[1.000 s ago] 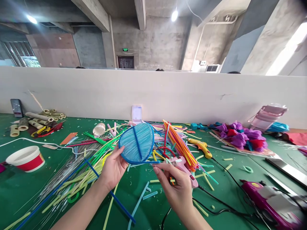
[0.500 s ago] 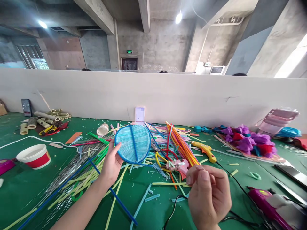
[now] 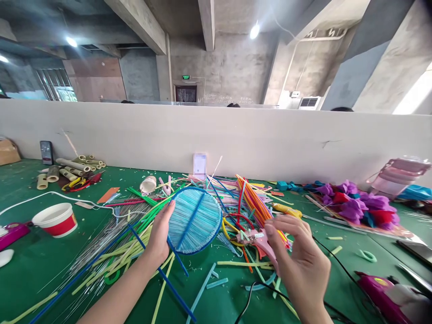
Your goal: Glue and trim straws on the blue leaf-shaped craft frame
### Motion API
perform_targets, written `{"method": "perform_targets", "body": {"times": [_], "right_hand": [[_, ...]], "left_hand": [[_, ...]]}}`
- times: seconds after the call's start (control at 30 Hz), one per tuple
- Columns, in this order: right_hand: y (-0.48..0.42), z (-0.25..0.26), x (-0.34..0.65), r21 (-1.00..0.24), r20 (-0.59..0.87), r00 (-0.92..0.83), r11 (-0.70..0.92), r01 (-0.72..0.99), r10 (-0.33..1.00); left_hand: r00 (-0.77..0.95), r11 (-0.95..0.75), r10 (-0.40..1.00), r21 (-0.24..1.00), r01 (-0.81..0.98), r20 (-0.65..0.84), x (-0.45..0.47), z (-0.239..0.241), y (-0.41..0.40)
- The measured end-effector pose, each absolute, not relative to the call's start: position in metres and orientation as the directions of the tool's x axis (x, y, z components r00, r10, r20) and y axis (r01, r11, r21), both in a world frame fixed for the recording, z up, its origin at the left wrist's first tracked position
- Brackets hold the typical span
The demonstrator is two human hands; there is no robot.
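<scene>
My left hand (image 3: 161,234) grips the left rim of a round blue woven leaf-shaped piece (image 3: 194,219) with a dark blue midrib and a short stem, held above the green table (image 3: 33,265). My right hand (image 3: 300,261) hovers to the right with fingers apart, holding nothing that I can make out. It sits just over a pink glue gun (image 3: 259,239) lying among a heap of coloured sticks (image 3: 253,202).
A yellow glue gun (image 3: 286,209) lies behind the right hand. A magenta glue gun (image 3: 381,292) and black cords sit at the lower right. Purple and red paper flowers (image 3: 357,207), a red-and-white tub (image 3: 56,219), bamboo tubes (image 3: 74,164) and a white partition wall (image 3: 236,139) surround the work area.
My left hand tilted the blue leaf piece and brought it lower and rightward. My right hand, closed near the camera half a second ago, has spread its fingers and moved toward the pink glue gun.
</scene>
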State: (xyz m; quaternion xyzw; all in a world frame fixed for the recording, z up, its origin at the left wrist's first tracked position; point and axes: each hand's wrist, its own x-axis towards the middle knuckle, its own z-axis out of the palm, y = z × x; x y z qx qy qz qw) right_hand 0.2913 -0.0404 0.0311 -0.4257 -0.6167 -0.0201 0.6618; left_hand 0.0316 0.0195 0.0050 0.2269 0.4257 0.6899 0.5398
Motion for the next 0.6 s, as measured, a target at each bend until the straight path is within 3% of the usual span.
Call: {"method": "perform_targets", "body": {"times": [0.13, 0.33, 0.47, 0.6], "right_hand": [[-0.039, 0.029, 0.296, -0.591, 0.794, 0.299, 0.555, 0.586, 0.530], [-0.023, 0.037, 0.334, -0.673, 0.593, 0.356, 0.202, 0.711, 0.722], [-0.017, 0.034, 0.353, -0.542, 0.284, 0.269, -0.077, 0.837, 0.920], [-0.024, 0.022, 0.349, -0.388, 0.089, 0.149, -0.103, 0.916, 0.985]], "left_hand": [[-0.292, -0.032, 0.941, 0.812, -0.583, -0.173, 0.033, 0.006, 0.017], [-0.178, 0.062, 0.953, 0.732, -0.678, -0.245, 0.029, 0.005, 0.020], [-0.232, 0.034, 0.938, 0.736, -0.676, -0.257, 0.025, 0.004, 0.022], [-0.253, 0.033, 0.925, 0.723, -0.690, -0.284, 0.024, 0.006, 0.024]]}}
